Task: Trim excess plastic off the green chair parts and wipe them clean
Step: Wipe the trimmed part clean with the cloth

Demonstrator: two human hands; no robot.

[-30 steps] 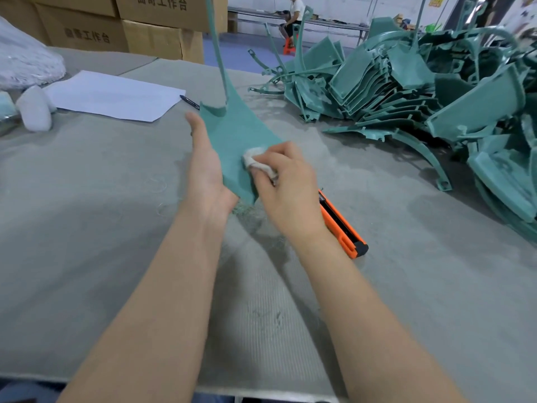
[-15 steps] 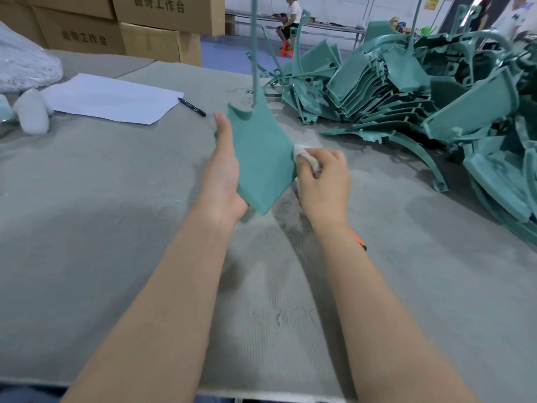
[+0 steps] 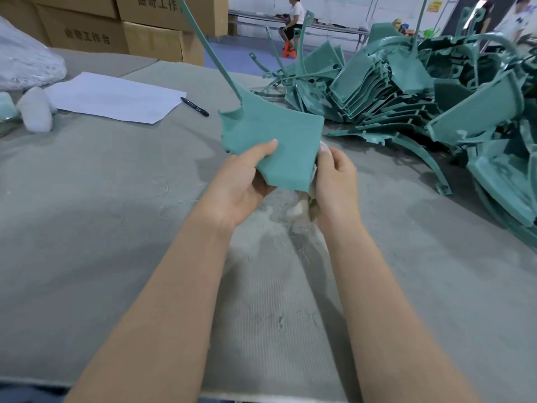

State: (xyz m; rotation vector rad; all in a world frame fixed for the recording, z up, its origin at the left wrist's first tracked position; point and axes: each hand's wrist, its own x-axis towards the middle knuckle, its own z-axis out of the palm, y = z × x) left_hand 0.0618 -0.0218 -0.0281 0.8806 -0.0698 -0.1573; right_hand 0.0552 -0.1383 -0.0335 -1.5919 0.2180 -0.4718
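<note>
A green chair part, a flat curved panel with a long thin stem rising to the upper left, is held above the grey table. My left hand grips its lower left edge, thumb on the front face. At the panel's right edge my right hand holds a white cloth, most of which is hidden behind the panel and the fingers. The orange knife is hidden from view.
A big heap of green chair parts fills the table's right side. A sheet of white paper and a black pen lie at the back left, with white wads and a plastic bag beyond. Cardboard boxes stand behind.
Both hands have turned the green part so its broad face points at me and the stem leans left. The right hand with the cloth moved from the face to the right edge.
</note>
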